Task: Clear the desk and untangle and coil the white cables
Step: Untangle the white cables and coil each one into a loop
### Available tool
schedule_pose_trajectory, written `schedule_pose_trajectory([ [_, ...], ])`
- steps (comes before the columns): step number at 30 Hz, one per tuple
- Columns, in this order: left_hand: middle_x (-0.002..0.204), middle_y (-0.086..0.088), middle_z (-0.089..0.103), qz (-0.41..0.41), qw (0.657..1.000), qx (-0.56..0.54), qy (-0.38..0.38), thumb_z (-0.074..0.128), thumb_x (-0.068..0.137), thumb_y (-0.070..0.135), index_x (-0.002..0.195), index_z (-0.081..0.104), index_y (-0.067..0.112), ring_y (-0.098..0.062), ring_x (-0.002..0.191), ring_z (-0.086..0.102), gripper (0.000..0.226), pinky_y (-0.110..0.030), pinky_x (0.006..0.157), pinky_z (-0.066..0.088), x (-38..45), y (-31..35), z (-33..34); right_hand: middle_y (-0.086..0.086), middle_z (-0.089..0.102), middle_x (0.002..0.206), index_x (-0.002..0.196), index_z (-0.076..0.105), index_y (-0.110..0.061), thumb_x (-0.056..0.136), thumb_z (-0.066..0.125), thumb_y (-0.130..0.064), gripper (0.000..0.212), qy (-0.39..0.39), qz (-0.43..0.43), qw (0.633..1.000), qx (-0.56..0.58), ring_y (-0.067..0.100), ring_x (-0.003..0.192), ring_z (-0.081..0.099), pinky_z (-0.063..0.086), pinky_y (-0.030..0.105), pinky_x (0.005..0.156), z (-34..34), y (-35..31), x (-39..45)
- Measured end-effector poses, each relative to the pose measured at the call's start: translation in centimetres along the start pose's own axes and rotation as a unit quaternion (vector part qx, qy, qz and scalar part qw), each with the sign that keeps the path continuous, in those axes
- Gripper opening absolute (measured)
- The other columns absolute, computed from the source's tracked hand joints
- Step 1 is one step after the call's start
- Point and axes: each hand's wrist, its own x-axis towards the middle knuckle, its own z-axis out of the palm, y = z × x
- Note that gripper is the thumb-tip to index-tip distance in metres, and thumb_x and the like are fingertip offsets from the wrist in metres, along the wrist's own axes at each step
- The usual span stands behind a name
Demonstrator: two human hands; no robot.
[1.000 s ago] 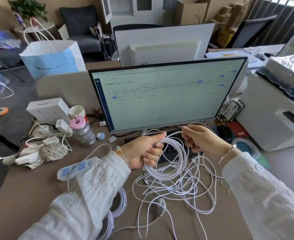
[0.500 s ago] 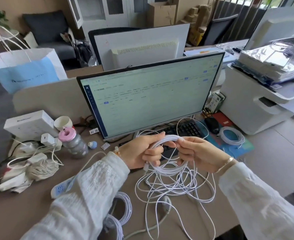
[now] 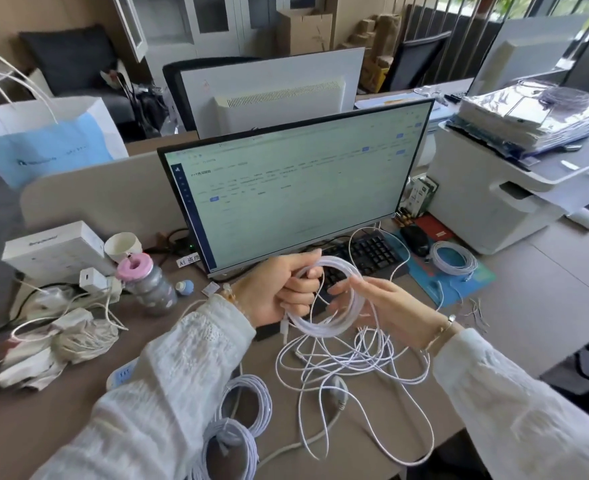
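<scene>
My left hand (image 3: 279,292) grips a half-wound coil of white cable (image 3: 324,327) at its top left, held above the desk in front of the monitor. My right hand (image 3: 379,306) lies against the coil's right side with its fingers stretched out along the loops. Loose white cable (image 3: 355,368) trails down from the coil into a tangle on the desk (image 3: 50,420). Two finished white coils (image 3: 248,403) lie near my left sleeve, and a third coil (image 3: 454,259) rests on the blue mat at the right.
A monitor (image 3: 296,188) stands behind my hands, with a black keyboard (image 3: 365,252) and a mouse (image 3: 414,239) below it. At the left lie a pink-capped bottle (image 3: 145,284), a white box (image 3: 54,249), chargers and crumpled cloth (image 3: 68,337). A printer (image 3: 500,195) stands on the right.
My right hand has slid from the top of the coil down to its right side and its fingers have opened. The camera has turned further to the right.
</scene>
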Motion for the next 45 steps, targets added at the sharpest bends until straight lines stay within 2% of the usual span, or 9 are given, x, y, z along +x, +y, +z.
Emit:
schedule_pose_trajectory([
  [4,0.039,0.012,0.02,0.085,0.994,-0.008,0.064,0.045,0.092,0.039,0.065,0.037,0.019,-0.001,0.029,0.019,0.034,-0.017,0.034,0.012,-1.6,2.2,-1.2,0.015,0.068,0.085,0.096,0.068,-0.003,0.087,0.038,-0.06,0.065,0.049,0.07,0.994,-0.062,0.026,0.078,0.064,0.051,0.03,0.077,-0.5,3.6,0.4],
  [8,0.04,0.011,0.02,0.137,0.982,-0.007,0.126,0.039,0.1,0.038,0.065,0.037,0.018,-0.002,0.03,0.018,0.039,-0.018,0.035,0.01,-3.4,3.5,-3.0,0.008,0.066,0.076,0.085,0.064,0.004,0.094,0.06,-0.021,0.027,0.091,0.04,0.976,-0.194,0.011,0.066,0.055,0.043,0.021,0.066,-1.6,6.2,0.6],
  [11,0.041,0.011,0.02,0.156,0.976,0.002,0.15,0.038,0.101,0.038,0.066,0.037,0.018,-0.002,0.03,0.017,0.04,-0.018,0.033,0.013,-4.2,3.9,-3.6,0.007,0.069,0.077,0.073,0.06,-0.012,0.093,0.058,-0.005,0.021,0.081,0.032,0.953,-0.289,-0.003,0.058,0.055,0.041,0.011,0.063,-1.5,7.4,0.9],
  [16,0.04,0.011,0.022,0.238,0.955,0.0,0.174,0.036,0.102,0.037,0.064,0.037,0.018,-0.003,0.031,0.018,0.042,-0.019,0.033,0.015,-5.8,5.6,-3.6,0.003,0.072,0.084,0.076,0.062,-0.017,0.096,0.056,-0.02,0.021,0.1,0.05,0.872,-0.477,0.016,0.071,0.06,0.039,0.017,0.065,-1.6,10.7,1.7],
  [22,0.041,0.01,0.022,0.277,0.94,0.03,0.196,0.035,0.103,0.038,0.066,0.037,0.018,-0.005,0.033,0.017,0.043,-0.021,0.037,0.014,-6.6,6.5,-3.9,-0.003,0.069,0.067,0.094,0.062,-0.014,0.096,0.055,-0.012,0.008,0.296,-0.063,0.881,-0.363,0.017,0.058,0.061,0.044,0.014,0.054,-1.7,4.9,1.7],
  [26,0.043,0.008,0.022,0.276,0.935,0.052,0.216,0.034,0.104,0.036,0.066,0.038,0.016,-0.006,0.034,0.017,0.043,-0.024,0.041,0.012,-6.0,5.4,-4.4,-0.001,0.065,0.062,0.099,0.049,-0.011,0.095,0.054,-0.012,0.006,0.276,-0.095,0.854,-0.431,0.009,0.051,0.056,0.041,0.012,0.053,0.0,0.3,1.6],
  [33,0.045,0.005,0.025,0.275,0.898,0.182,0.291,0.036,0.105,0.032,0.069,0.038,0.014,-0.01,0.035,0.019,0.041,-0.021,0.04,0.017,-5.3,4.2,-5.8,0.0,0.063,0.078,0.086,0.055,-0.016,0.096,0.045,-0.016,0.014,0.209,-0.123,0.734,-0.635,0.028,0.069,0.059,0.046,0.036,0.059,4.2,-2.0,-0.4],
  [41,0.042,0.008,0.033,0.201,0.876,0.315,0.306,0.038,0.104,0.033,0.068,0.037,0.014,-0.011,0.037,0.027,0.041,-0.025,0.044,0.025,-4.2,2.2,-5.4,-0.002,0.063,0.08,0.087,0.055,-0.015,0.097,0.03,-0.033,0.032,0.177,-0.237,0.699,-0.651,0.028,0.059,0.058,0.041,0.033,0.049,6.9,-4.0,-0.1],
  [45,0.048,0.003,0.052,0.173,0.87,0.357,0.292,0.039,0.104,0.032,0.068,0.044,0.013,-0.014,0.042,0.049,0.041,-0.023,0.049,0.043,-3.5,1.5,-4.4,0.0,0.065,0.085,0.093,0.054,-0.014,0.098,0.03,-0.035,0.033,0.188,-0.249,0.703,-0.639,0.032,0.066,0.06,0.045,0.036,0.054,7.0,-4.6,0.7],
])
